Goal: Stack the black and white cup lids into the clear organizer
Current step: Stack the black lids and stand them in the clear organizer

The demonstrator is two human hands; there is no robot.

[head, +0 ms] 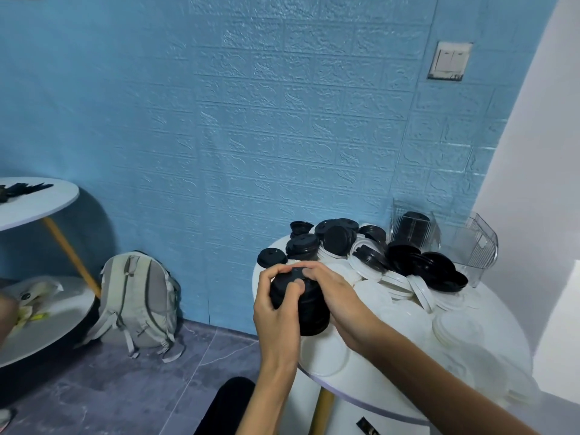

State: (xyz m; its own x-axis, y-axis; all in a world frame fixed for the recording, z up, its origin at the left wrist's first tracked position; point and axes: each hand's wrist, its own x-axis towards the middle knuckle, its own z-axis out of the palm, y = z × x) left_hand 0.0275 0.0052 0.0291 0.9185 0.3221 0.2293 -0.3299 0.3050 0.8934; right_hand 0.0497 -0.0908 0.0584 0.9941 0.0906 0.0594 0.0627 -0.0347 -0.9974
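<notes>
- Both bare forearms reach in from the near edge of the view toward a round white surface (317, 376) on the right side of the scene.
- The left hand (276, 304) has its grip wrapped around the left side of a stack of black lids (309, 309), its thumb laid across the stack's top.
- The right hand (334, 293) grips the same stack from the right, fingers curled over its top edge.
- The stack leans slightly and sits at the surface's left edge, between the two hands.
- Behind the hands, a loose heap of black lids (339, 238) and white lids (395, 285) covers much of the surface; more white ones lie on the near right part, washed out and hard to tell apart.
- At the far right of the surface stands the clear organizer (414, 229), with a column of black lids seen through its wall. A second clear container (477, 246) stands just to its right.
- The hands hide much of the held stack, so its lids cannot be counted.
- On the left, a grey backpack (138, 304) leans against the blue wall (219, 120), near a two-tier side table (40, 202) cut off by the frame edge.
</notes>
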